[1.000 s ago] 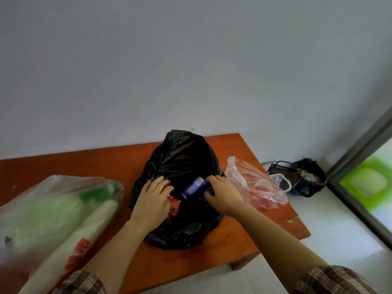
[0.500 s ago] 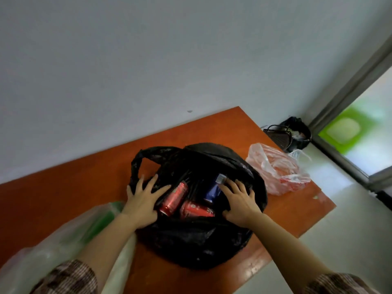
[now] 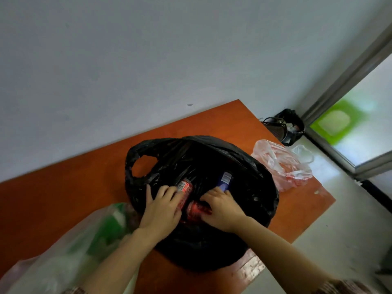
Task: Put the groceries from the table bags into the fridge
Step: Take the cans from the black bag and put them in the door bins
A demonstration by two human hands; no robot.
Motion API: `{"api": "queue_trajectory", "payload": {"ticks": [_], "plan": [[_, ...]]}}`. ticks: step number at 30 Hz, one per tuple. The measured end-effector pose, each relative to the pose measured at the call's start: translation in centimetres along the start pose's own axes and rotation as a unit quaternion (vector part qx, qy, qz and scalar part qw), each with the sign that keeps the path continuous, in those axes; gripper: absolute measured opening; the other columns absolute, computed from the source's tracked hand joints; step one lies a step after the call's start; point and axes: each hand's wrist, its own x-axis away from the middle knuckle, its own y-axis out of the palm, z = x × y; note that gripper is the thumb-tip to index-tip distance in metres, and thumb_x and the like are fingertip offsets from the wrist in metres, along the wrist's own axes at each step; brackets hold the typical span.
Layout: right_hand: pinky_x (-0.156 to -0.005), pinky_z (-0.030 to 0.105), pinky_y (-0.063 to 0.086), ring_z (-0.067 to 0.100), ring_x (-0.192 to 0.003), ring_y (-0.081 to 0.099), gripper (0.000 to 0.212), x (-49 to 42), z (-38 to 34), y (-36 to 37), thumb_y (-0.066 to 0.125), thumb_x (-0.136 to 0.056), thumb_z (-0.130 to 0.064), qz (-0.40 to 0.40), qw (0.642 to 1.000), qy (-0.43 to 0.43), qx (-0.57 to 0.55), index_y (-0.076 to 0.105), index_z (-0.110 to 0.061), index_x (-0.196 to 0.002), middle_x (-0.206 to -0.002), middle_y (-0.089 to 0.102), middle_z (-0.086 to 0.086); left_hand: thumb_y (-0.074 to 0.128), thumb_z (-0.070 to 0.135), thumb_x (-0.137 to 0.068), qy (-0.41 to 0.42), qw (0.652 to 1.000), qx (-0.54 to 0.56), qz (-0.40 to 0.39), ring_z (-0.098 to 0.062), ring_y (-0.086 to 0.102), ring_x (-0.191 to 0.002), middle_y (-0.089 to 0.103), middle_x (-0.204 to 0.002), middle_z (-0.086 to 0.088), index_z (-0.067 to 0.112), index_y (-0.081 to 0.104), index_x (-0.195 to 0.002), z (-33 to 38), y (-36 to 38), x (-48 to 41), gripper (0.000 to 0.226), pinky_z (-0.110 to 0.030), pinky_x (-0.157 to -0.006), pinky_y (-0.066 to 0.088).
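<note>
An open black plastic bag [image 3: 244, 170] lies on the orange-brown table [image 3: 74, 187]. Inside it I see two red cans and one blue can [image 3: 225, 179]. My left hand [image 3: 161, 211] reaches into the bag, its fingers curled over the slanted red can [image 3: 185, 186]. My right hand [image 3: 221, 207] is beside it, fingers curled round the right end of the second red can [image 3: 196, 209], which lies crosswise. The blue can's near end is hidden behind my right hand.
A clear bag with green vegetables [image 3: 84, 240] lies at the table's near left, touching the black bag. A thin pinkish bag [image 3: 282, 166] sits near the right edge. A black bin [image 3: 291, 128] stands on the floor by the glass door [image 3: 360, 124]. A wall backs the table.
Both hands have moved from the spread bag rim inward onto the cans. The left now covers the slanted red can and the right curls on the crosswise red one. The view came closer.
</note>
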Motion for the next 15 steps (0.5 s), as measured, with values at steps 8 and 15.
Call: {"api": "queue_trajectory", "payload": {"ticks": [8, 15], "plan": [[-0.101, 0.040, 0.030, 0.028, -0.118, 0.039, 0.059, -1.7, -1.9, 0.9, 0.060, -0.083, -0.052, -0.115, 0.992, 0.044, 0.023, 0.050, -0.009, -0.122, -0.119, 0.059, 0.011, 0.050, 0.062, -0.080, -0.153, 0.963, 0.051, -0.214, -0.028, 0.039, -0.128, 0.052, -0.133, -0.004, 0.019, 0.027, -0.145, -0.3, -0.1, -2.6, 0.081, -0.060, -0.107, 0.025], [-0.094, 0.036, 0.035, 0.029, -0.115, 0.038, 0.052, -2.0, -1.9, 1.0, 0.068, -0.081, -0.037, -0.130, 0.989, 0.067, -0.028, 0.050, -0.007, -0.120, -0.115, 0.058, 0.012, 0.075, 0.053, -0.068, -0.280, 0.889, 0.283, -0.227, -0.032, 0.053, -0.112, 0.055, -0.123, -0.016, 0.016, 0.034, -0.140, -1.1, 0.6, -4.0, 0.091, -0.035, -0.087, 0.050]]}}
